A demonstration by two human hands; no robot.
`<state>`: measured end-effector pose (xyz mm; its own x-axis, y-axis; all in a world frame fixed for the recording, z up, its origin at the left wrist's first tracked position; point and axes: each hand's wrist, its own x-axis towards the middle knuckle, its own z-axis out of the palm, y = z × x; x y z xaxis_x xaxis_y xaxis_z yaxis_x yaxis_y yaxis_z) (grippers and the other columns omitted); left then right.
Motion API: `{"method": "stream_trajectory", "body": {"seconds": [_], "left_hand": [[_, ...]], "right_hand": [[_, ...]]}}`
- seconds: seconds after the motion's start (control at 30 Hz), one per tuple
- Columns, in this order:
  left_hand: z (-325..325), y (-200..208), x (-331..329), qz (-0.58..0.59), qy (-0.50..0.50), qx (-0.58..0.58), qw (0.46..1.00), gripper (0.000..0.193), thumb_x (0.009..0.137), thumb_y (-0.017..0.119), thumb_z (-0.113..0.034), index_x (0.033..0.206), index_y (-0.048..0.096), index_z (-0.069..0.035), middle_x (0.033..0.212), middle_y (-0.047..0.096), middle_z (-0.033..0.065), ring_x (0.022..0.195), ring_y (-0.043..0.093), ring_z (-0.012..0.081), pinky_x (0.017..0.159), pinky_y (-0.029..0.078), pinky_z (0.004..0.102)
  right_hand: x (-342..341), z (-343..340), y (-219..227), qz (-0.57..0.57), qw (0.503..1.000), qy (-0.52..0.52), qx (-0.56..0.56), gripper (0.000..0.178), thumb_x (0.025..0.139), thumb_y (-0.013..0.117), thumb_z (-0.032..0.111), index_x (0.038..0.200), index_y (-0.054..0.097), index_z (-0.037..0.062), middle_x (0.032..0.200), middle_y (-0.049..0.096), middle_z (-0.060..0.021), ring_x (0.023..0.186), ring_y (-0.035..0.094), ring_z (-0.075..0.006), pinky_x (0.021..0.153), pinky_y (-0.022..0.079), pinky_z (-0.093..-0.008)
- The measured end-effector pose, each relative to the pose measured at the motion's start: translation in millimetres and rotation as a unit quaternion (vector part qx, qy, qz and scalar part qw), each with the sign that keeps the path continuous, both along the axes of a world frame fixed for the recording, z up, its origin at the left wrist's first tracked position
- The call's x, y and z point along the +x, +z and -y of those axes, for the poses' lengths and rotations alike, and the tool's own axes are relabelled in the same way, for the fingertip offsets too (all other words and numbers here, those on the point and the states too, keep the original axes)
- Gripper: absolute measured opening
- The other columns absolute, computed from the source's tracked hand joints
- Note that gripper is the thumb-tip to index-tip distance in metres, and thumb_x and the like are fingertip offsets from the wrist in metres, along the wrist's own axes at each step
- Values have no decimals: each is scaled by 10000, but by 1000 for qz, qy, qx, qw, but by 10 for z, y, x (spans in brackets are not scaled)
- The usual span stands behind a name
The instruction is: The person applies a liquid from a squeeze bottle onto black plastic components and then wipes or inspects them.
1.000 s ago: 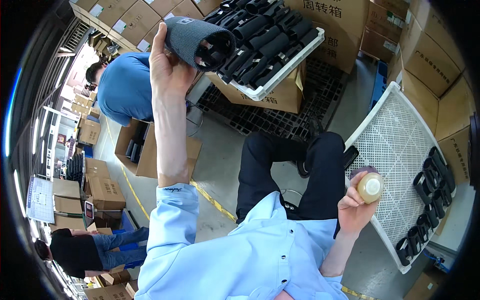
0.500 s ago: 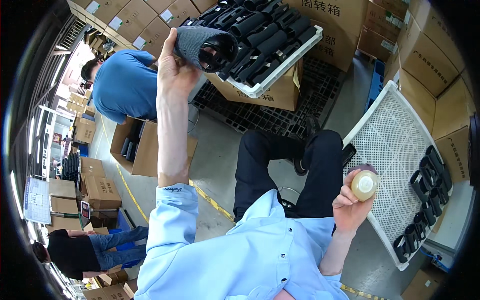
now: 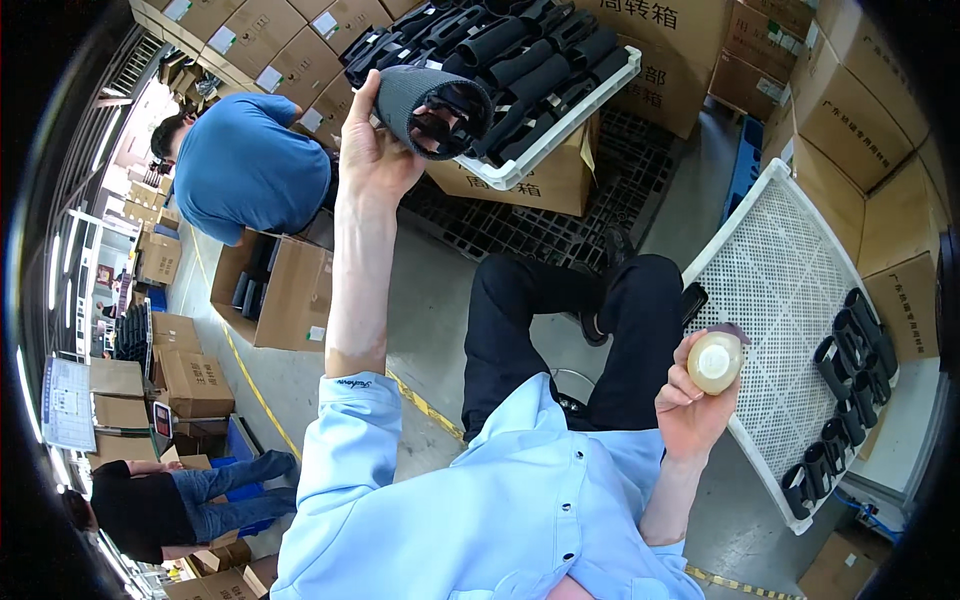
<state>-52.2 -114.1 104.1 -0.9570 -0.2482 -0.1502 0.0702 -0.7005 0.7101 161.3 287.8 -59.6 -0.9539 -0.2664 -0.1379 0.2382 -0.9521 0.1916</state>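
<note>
Your left hand (image 3: 382, 162) grips a dark-grey textured tube (image 3: 403, 100), probably light, stiff, best held mid-barrel; your right hand (image 3: 698, 408), a yellowish rounded object (image 3: 714, 364).

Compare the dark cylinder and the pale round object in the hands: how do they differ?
Colour: the dark cylinder is near-black, the pale round object yellowish.
Shape: the dark cylinder is tubular with an open end; the pale round object shows a white disc-like face.
Size: the dark cylinder looks larger than the pale round object.
Shared: each is held, in the left hand and right hand respectively.
</note>
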Motion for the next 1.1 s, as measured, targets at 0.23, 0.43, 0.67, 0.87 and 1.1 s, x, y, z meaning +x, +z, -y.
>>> {"method": "stream_trajectory", "body": {"seconds": [0.23,0.43,0.67,0.87,1.1], "left_hand": [[171,-235,-42,-54,-99,18,993,646,1029,650,-367,1457,391,41,1368,539,330,1220,629,486,994,607,541],[118,-281,-54,-90,-154,29,984,774,1046,609,-375,1555,192,32,1466,409,388,1314,551,527,1036,591,535],[-25,-344,-18,-58,-141,61,986,825,1045,605,-391,1563,134,44,1475,380,411,1320,540,531,1045,586,527],[-64,-526,37,-62,-204,109,971,840,1030,629,-392,1555,142,47,1469,405,379,1239,608,496,1026,601,488],[-725,-532,299,24,-100,21,994,793,996,692,-385,1508,272,50,1376,542,282,1143,682,380,964,625,426]], "right_hand": [[-10,30,-21,3,999,24,22,574,1044,593,447,1486,458,107,1363,599,-109,662,535,-148,549,448,-266],[-33,95,54,12,999,29,13,581,1039,604,447,1491,453,114,1364,596,-111,663,535,-150,547,444,-266],[-32,108,38,3,999,27,28,592,1033,615,447,1495,449,118,1357,595,-127,667,547,-154,536,450,-271],[-49,133,97,-50,996,35,59,589,1033,617,439,1492,451,110,1364,594,-180,751,613,-186,538,489,-288],[-97,336,579,-31,932,-98,346,598,1015,642,408,1481,430,101,1420,560,-268,1008,653,-265,649,577,-312]]}}
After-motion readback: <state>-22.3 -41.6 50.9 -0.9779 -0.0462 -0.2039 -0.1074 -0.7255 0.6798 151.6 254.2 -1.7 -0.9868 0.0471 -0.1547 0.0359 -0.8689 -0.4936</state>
